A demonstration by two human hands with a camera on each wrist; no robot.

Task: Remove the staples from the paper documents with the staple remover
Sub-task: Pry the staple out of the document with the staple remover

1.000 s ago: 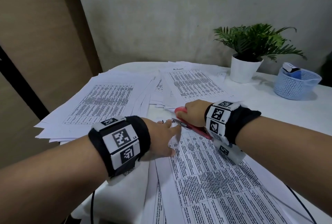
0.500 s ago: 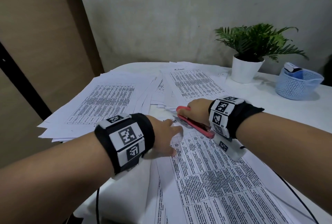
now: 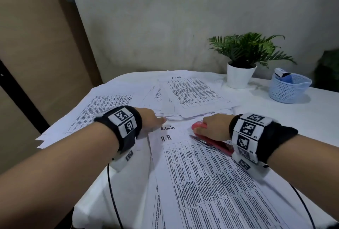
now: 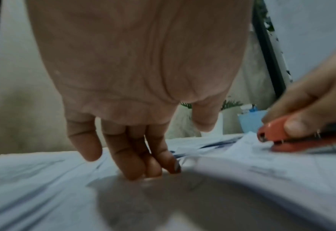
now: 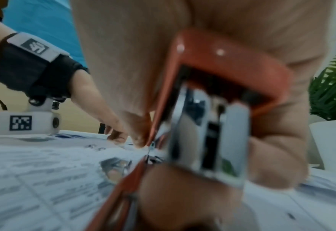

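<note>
A printed document [image 3: 211, 173] headed "Admin" and "H-R" lies in front of me on the white table [image 3: 302, 115]. My right hand [image 3: 214, 126] grips a red staple remover [image 3: 211, 141] [image 4: 293, 139] [image 5: 218, 87], pressed onto the sheet's top right. My left hand [image 3: 152, 121] [image 4: 143, 164] rests with straight fingers [image 4: 131, 168] pressing down on the paper near the document's top left corner. The staple itself is not visible.
More printed sheets [image 3: 192, 94] lie fanned out across the far and left parts of the table. A potted fern [image 3: 242, 63] and a light blue basket [image 3: 288, 89] stand at the back right. Black cables [image 3: 113, 201] hang over the front edge.
Both hands have moved apart: the left slid to the document's top left corner, the right carried the staple remover to the right. The handwritten heading is now uncovered.
</note>
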